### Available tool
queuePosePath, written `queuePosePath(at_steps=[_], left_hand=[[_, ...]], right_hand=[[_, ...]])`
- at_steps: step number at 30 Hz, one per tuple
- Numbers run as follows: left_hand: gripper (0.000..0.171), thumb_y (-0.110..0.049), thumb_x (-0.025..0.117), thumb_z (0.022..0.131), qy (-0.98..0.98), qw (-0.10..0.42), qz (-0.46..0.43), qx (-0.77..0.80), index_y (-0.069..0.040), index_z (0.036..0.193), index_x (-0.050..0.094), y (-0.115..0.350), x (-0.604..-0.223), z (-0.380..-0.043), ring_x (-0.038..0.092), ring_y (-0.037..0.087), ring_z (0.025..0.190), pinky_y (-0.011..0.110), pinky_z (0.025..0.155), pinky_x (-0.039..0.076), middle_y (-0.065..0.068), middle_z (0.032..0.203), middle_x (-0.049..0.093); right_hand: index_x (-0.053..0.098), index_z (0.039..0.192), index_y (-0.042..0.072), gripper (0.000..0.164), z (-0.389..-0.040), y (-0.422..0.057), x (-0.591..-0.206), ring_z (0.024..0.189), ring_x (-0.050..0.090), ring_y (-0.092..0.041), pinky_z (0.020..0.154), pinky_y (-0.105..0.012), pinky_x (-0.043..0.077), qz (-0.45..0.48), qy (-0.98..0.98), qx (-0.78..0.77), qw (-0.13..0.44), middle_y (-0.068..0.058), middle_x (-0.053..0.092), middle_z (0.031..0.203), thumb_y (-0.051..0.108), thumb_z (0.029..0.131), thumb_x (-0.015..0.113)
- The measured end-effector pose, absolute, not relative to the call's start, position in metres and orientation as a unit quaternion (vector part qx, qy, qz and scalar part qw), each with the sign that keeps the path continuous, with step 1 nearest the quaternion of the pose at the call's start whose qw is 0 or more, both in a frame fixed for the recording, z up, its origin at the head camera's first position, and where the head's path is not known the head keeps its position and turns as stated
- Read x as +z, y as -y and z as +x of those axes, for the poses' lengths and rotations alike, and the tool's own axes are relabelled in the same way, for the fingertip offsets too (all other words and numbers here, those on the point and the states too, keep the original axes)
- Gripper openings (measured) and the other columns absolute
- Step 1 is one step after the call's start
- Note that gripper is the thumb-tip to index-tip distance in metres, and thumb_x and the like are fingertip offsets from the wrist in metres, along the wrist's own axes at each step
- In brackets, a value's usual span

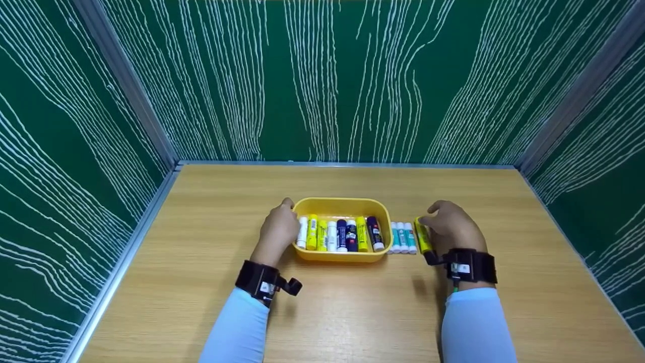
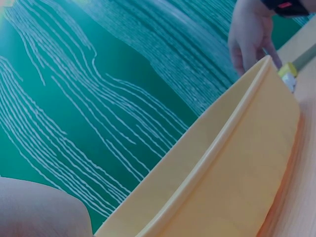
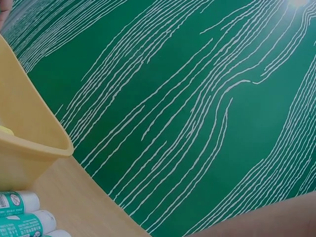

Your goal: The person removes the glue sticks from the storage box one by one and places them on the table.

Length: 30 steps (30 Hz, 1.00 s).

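A yellow plastic container (image 1: 341,256) holds a row of glue sticks (image 1: 341,236) in white, yellow and dark purple. My left hand (image 1: 278,229) grips the container at its left end; in the left wrist view the container's long wall (image 2: 237,168) fills the lower middle. Just right of the container, a few teal-and-white glue sticks (image 1: 401,238) lie side by side on the table. At the right end of that row my right hand (image 1: 455,227) pinches a yellow glue stick (image 1: 422,235) with a dark lower end, which lies almost parallel to the teal ones.
Beneath everything is a wood-grain table (image 1: 342,312). Green panels (image 1: 274,80) with wavy white lines stand at its back and both sides, joined by grey metal posts (image 1: 133,75). A black camera band (image 1: 472,265) sits on each wrist.
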<state>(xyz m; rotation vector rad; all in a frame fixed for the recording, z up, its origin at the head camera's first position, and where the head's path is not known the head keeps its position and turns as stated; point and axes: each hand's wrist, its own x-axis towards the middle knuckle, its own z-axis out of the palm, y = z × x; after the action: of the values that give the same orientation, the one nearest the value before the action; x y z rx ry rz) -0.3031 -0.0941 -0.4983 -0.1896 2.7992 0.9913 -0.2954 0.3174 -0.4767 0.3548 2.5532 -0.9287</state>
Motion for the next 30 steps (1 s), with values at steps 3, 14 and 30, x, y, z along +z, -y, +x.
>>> queuePosePath(at_steps=[3,14,30], left_hand=[[0.042,-0.020,0.049,0.121,-0.937,0.085,-0.065,0.333,-0.009,0.161,0.054,0.094,-0.498,-0.303,0.074,0.028,0.114,0.046,0.098,0.064,0.018,0.143,0.075],[0.043,-0.019,0.050,0.121,-0.938,0.081,-0.066,0.331,-0.009,0.162,0.054,0.096,-0.498,-0.305,0.075,0.029,0.121,0.047,0.105,0.063,0.019,0.145,0.074],[0.041,-0.019,0.050,0.121,-0.937,0.076,-0.061,0.336,-0.007,0.159,0.056,0.094,-0.501,-0.305,0.075,0.029,0.119,0.047,0.104,0.063,0.018,0.143,0.075]], right_hand=[[0.042,0.168,0.001,0.068,-0.292,-0.313,-0.468,0.141,0.052,-0.048,0.121,-0.074,0.046,0.135,-0.913,-0.336,0.189,-0.032,0.049,0.169,0.040,0.116,0.061],[0.050,0.166,0.003,0.065,-0.285,-0.257,-0.430,0.127,0.070,-0.046,0.103,-0.056,0.064,0.033,-0.935,-0.335,0.111,-0.032,0.064,0.149,0.037,0.114,0.068],[0.063,0.158,0.003,0.053,-0.282,-0.169,-0.465,0.086,0.073,-0.026,0.069,-0.034,0.061,-0.049,-0.947,-0.282,0.147,-0.020,0.076,0.125,0.028,0.111,0.073]])
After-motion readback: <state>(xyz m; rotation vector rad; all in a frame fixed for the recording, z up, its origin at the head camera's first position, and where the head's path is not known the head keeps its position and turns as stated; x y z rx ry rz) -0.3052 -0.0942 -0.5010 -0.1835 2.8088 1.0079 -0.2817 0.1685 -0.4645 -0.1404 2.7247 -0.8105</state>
